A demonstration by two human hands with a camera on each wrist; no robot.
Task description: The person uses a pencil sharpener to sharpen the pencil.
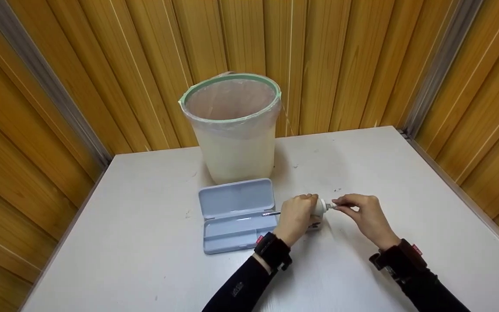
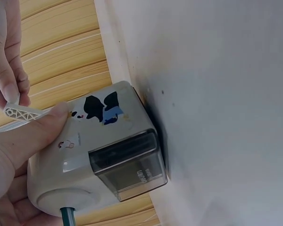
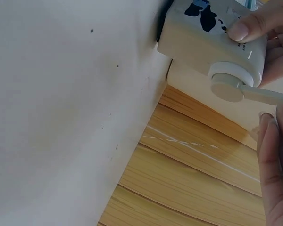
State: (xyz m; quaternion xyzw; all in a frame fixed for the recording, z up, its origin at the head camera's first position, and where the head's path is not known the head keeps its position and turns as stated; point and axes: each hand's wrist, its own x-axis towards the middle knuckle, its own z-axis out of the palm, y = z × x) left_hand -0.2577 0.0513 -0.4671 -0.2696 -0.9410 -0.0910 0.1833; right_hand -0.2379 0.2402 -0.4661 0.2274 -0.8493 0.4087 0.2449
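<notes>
A white hand-crank pencil sharpener (image 2: 66,162) with cartoon stickers sits on the table, its dark clear shavings drawer (image 2: 132,169) facing the left wrist camera. My left hand (image 1: 295,216) grips the sharpener's body from above, thumb across the stickered face. From the side opposite the crank a pencil (image 2: 67,216) sticks out, its tip hidden inside. With thumb and fingertips, my right hand (image 1: 364,214) pinches the end of the crank handle (image 3: 266,95). Just left of the left hand lies an opened light-blue pencil case (image 1: 237,199), partly covered by that hand.
Behind the pencil case stands a tall pale bin (image 1: 237,154) with a green rim and a plastic liner. The white table (image 1: 154,242) ends at wood-patterned walls (image 1: 332,65) at the back and sides. Small dark specks dot the tabletop.
</notes>
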